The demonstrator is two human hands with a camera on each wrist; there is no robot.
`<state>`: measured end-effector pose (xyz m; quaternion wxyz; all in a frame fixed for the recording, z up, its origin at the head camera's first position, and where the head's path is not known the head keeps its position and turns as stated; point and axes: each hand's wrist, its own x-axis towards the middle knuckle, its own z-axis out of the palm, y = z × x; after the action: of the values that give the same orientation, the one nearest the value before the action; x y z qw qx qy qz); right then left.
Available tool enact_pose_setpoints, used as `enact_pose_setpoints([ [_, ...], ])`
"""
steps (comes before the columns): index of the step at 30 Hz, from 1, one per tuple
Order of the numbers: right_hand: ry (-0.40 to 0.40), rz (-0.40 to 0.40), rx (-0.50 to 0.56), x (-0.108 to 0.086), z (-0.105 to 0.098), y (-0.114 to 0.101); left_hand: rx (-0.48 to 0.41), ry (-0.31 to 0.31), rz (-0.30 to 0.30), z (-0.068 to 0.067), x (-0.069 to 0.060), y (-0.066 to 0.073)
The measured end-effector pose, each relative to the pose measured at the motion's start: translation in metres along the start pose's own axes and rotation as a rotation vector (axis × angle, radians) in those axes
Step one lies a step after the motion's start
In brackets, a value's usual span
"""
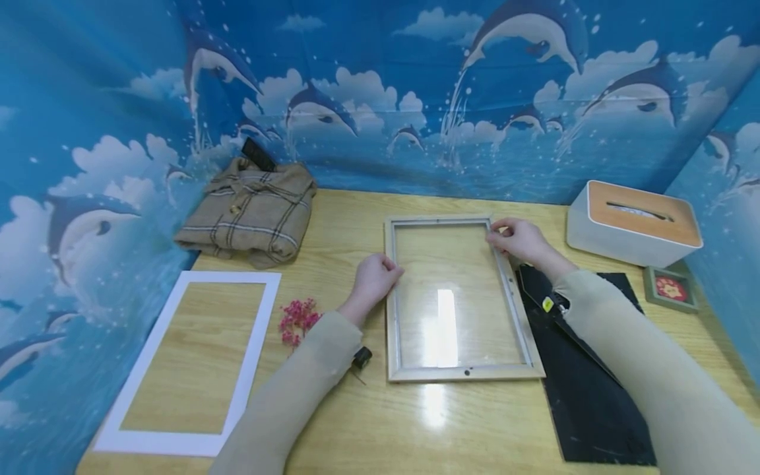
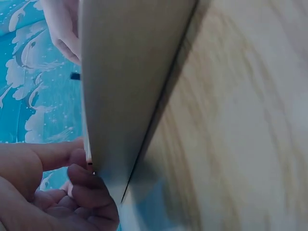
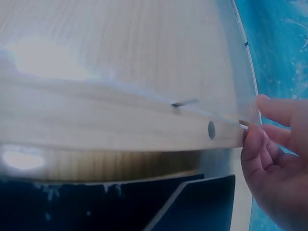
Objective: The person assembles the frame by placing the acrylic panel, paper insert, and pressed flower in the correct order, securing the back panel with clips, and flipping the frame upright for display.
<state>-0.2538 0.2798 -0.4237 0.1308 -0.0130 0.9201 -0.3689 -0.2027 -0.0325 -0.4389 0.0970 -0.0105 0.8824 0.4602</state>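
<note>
A pale wooden picture frame (image 1: 466,375) with a clear, shiny pane (image 1: 451,264) lies on the table, small dark tabs along its rim. My left hand (image 1: 375,282) is at the frame's left side, thumb and fingers curled at the rim. In the left wrist view, those fingers (image 2: 86,185) meet at the frame's edge beside a tiny tab. At the far right corner, my right hand (image 1: 518,239) pinches the rim. The right wrist view shows its fingertips (image 3: 255,139) at the corner, by a small brownish tab (image 3: 244,123). Exact finger contact is partly hidden.
A white mat border (image 1: 113,442) lies at left, near pink dried flowers (image 1: 299,316). A folded plaid cloth (image 1: 255,211) sits behind. Under my right arm is a black backing board (image 1: 594,422). A tissue box (image 1: 629,227) and small green framed item (image 1: 671,289) stand at right.
</note>
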Motion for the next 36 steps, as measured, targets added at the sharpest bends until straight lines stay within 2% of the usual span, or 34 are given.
enact_pose_setpoints([
  [3,-0.01,0.017,-0.021,-0.001,0.0,-0.002,0.04,-0.004,0.016,0.0,0.001,0.0],
  [8,0.01,0.018,-0.075,-0.001,0.002,-0.004,0.046,0.007,0.051,-0.001,0.001,-0.003],
  [12,0.043,-0.01,-0.108,-0.001,0.005,-0.005,0.051,0.02,0.069,-0.001,0.001,-0.004],
  [25,0.147,-0.122,-0.285,-0.007,0.017,-0.014,0.052,0.018,0.064,-0.001,0.002,-0.006],
  [32,0.142,-0.143,-0.356,-0.009,0.02,-0.016,0.038,0.012,0.071,-0.001,0.001,-0.007],
  [36,0.107,-0.192,-0.404,-0.012,0.024,-0.014,0.03,0.011,0.071,-0.001,0.001,-0.007],
])
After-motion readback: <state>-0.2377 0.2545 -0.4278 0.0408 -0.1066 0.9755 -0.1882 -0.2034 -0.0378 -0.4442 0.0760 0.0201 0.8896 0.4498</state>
